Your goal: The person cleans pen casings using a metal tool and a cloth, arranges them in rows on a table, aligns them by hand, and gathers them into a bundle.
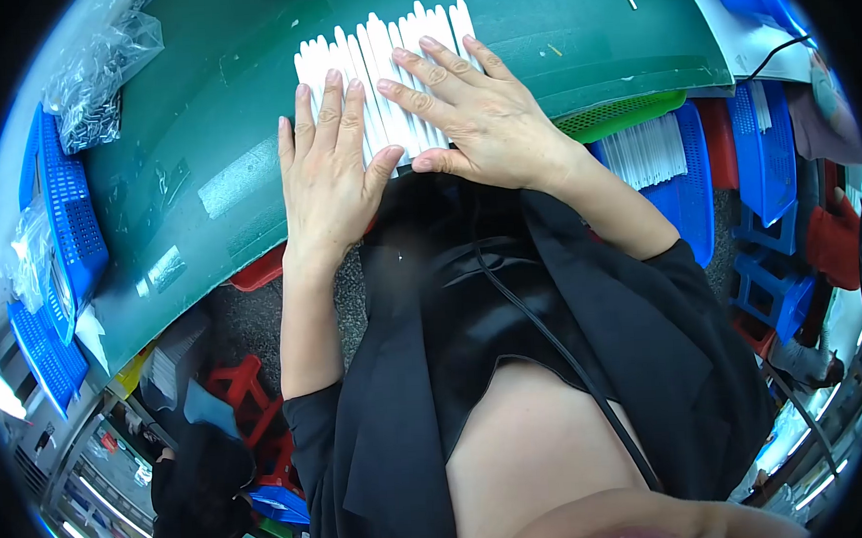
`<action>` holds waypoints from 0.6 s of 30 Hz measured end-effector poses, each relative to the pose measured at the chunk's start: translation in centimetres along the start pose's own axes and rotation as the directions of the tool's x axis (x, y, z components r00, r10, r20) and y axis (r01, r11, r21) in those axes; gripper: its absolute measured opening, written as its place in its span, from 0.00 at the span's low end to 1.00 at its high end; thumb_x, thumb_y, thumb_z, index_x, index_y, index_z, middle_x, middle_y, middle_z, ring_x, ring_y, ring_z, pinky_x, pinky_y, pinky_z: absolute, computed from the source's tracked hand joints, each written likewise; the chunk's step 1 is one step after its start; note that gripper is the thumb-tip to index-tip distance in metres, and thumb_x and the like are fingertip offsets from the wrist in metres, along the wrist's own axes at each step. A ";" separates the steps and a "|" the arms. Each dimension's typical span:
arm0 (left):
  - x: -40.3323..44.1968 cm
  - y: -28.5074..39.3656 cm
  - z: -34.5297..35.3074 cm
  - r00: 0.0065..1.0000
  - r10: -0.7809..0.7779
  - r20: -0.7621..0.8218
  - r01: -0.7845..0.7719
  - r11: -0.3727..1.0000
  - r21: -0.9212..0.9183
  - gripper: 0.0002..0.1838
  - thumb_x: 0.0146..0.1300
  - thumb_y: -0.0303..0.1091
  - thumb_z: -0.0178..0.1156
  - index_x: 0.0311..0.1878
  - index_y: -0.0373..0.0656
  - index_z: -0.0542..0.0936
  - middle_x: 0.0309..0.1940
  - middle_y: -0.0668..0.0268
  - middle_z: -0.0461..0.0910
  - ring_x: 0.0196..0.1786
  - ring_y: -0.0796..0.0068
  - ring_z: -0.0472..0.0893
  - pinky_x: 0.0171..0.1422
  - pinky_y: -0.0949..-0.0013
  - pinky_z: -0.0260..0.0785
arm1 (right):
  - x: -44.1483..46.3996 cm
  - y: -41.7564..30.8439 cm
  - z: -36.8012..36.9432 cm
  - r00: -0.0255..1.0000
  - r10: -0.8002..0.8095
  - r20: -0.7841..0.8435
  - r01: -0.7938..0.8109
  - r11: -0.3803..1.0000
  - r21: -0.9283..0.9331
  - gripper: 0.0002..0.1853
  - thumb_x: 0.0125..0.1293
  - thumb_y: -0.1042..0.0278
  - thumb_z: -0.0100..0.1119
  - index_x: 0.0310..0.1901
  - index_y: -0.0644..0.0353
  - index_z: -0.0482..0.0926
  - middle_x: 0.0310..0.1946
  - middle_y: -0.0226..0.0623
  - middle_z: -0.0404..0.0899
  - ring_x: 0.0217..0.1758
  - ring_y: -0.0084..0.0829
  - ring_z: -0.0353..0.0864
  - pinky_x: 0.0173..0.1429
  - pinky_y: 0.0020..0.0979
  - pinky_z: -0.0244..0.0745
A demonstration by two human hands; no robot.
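Observation:
A row of slim white sticks or pen-like pieces [374, 55] lies side by side on the green table [221, 86], near its front edge, with uneven far ends. My left hand [326, 168] rests flat on the left part of the row, fingers spread and pointing away from me. Across the right part lies my right hand [487, 117], its fingers also spread. The two thumbs come close together at the near end of the row. Neither hand is closed around a piece. The palms and fingers hide parts of the row.
On the left are a bag of small metallic parts [92, 111] and blue baskets [72, 208]. To the right, a green basket [626, 114], a blue basket holding white pieces [695, 200] and another blue basket [768, 158] sit by the table edge. Other people [205, 490] are nearby.

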State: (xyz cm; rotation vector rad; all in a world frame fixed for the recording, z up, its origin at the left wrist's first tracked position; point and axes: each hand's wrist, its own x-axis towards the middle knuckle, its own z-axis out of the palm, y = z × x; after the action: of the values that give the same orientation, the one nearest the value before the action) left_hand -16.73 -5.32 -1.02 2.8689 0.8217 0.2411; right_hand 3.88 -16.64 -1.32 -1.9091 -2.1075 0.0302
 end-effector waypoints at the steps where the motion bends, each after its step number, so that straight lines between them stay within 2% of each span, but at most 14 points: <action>1: -0.3 -0.5 -0.3 1.000 0.000 0.008 -0.001 0.999 0.033 0.44 0.75 0.71 0.41 0.82 0.48 0.63 0.85 0.55 0.54 0.86 0.43 0.51 0.84 0.36 0.44 | -0.4 0.4 -0.2 1.000 0.000 0.015 0.000 1.000 -0.012 0.46 0.67 0.24 0.51 0.81 0.41 0.62 0.84 0.37 0.56 0.87 0.46 0.51 0.86 0.58 0.43; 2: -0.6 -1.0 -0.5 1.000 0.002 0.017 -0.003 0.998 0.065 0.44 0.75 0.72 0.41 0.82 0.49 0.63 0.84 0.55 0.55 0.86 0.43 0.51 0.84 0.36 0.44 | -0.8 0.9 -0.5 1.000 0.002 0.030 -0.001 1.000 -0.024 0.47 0.67 0.24 0.51 0.81 0.42 0.62 0.84 0.37 0.56 0.87 0.46 0.51 0.86 0.58 0.43; 3: -0.7 -1.6 -0.5 1.000 0.011 -0.026 -0.009 0.999 0.051 0.45 0.71 0.73 0.48 0.80 0.50 0.68 0.83 0.52 0.59 0.85 0.41 0.53 0.83 0.33 0.45 | -1.2 1.3 -0.8 0.999 0.000 0.050 0.001 0.999 -0.032 0.47 0.67 0.24 0.52 0.80 0.44 0.64 0.83 0.40 0.56 0.87 0.49 0.50 0.86 0.58 0.43; 6: -0.8 -1.8 -0.9 0.998 0.061 -0.031 -0.059 0.996 0.061 0.47 0.66 0.77 0.49 0.80 0.56 0.69 0.83 0.53 0.58 0.84 0.40 0.53 0.83 0.33 0.45 | -2.7 2.6 -1.6 0.998 0.058 -0.027 -0.058 0.998 -0.005 0.46 0.67 0.24 0.52 0.79 0.46 0.66 0.83 0.42 0.57 0.86 0.52 0.51 0.86 0.57 0.44; 7: -0.7 -1.7 -0.7 0.994 0.101 -0.052 -0.101 0.995 -0.008 0.49 0.60 0.78 0.56 0.79 0.60 0.70 0.83 0.53 0.59 0.84 0.42 0.54 0.82 0.32 0.46 | -3.0 2.8 -1.8 0.996 0.070 -0.049 -0.071 0.997 -0.016 0.47 0.65 0.24 0.55 0.77 0.49 0.68 0.82 0.48 0.58 0.85 0.56 0.53 0.85 0.55 0.48; 10: 0.0 0.2 -0.7 0.987 0.157 0.032 -0.156 0.987 -0.032 0.49 0.60 0.73 0.61 0.80 0.58 0.68 0.84 0.53 0.56 0.85 0.44 0.54 0.83 0.35 0.46 | -3.6 2.5 -2.0 0.993 0.062 -0.103 -0.042 0.982 0.186 0.49 0.60 0.26 0.65 0.77 0.50 0.68 0.80 0.52 0.60 0.84 0.56 0.56 0.84 0.56 0.52; 11: 0.2 1.3 -0.8 0.990 0.133 0.038 -0.131 0.989 -0.067 0.50 0.53 0.64 0.72 0.80 0.59 0.69 0.83 0.54 0.58 0.84 0.44 0.56 0.83 0.35 0.48 | -3.5 1.9 -2.2 0.995 0.034 -0.090 -0.019 0.985 0.171 0.52 0.57 0.27 0.68 0.77 0.51 0.68 0.79 0.53 0.61 0.83 0.56 0.58 0.83 0.54 0.55; 12: 0.4 2.1 -0.7 0.992 0.123 0.029 -0.121 0.989 -0.081 0.51 0.50 0.59 0.77 0.79 0.59 0.71 0.82 0.53 0.60 0.84 0.45 0.57 0.82 0.35 0.49 | -3.5 1.8 -2.1 0.996 0.025 -0.087 -0.011 0.986 0.166 0.52 0.56 0.27 0.69 0.77 0.51 0.68 0.79 0.53 0.61 0.83 0.56 0.58 0.83 0.54 0.55; 14: 0.4 3.2 -0.2 0.994 0.110 0.005 -0.109 0.989 -0.101 0.50 0.50 0.60 0.77 0.78 0.59 0.72 0.82 0.53 0.60 0.84 0.44 0.57 0.82 0.36 0.51 | -3.7 1.8 -1.7 0.997 0.009 -0.077 0.003 0.988 0.157 0.54 0.54 0.27 0.70 0.77 0.51 0.68 0.79 0.52 0.61 0.83 0.56 0.57 0.83 0.55 0.55; 15: 0.6 3.3 0.0 0.993 0.114 -0.011 -0.114 0.987 -0.109 0.50 0.49 0.60 0.77 0.78 0.60 0.72 0.82 0.53 0.60 0.84 0.44 0.56 0.81 0.35 0.51 | -3.6 2.0 -1.7 0.998 0.014 -0.067 -0.005 0.992 0.128 0.56 0.50 0.27 0.72 0.77 0.52 0.68 0.79 0.51 0.62 0.83 0.56 0.57 0.84 0.55 0.53; 18: 1.2 3.3 0.2 0.994 0.108 -0.033 -0.111 0.990 -0.092 0.50 0.47 0.61 0.78 0.77 0.62 0.74 0.82 0.55 0.60 0.84 0.44 0.54 0.79 0.29 0.49 | -2.9 2.8 -1.7 0.997 0.017 -0.073 -0.009 0.995 0.097 0.58 0.48 0.26 0.73 0.77 0.53 0.69 0.79 0.51 0.62 0.84 0.55 0.56 0.84 0.55 0.52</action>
State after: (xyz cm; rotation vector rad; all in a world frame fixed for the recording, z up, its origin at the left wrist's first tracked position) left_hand -13.99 -7.46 -0.50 2.8311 0.6401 0.3245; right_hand 7.20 -19.41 -0.84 -1.8395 -2.0079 0.0621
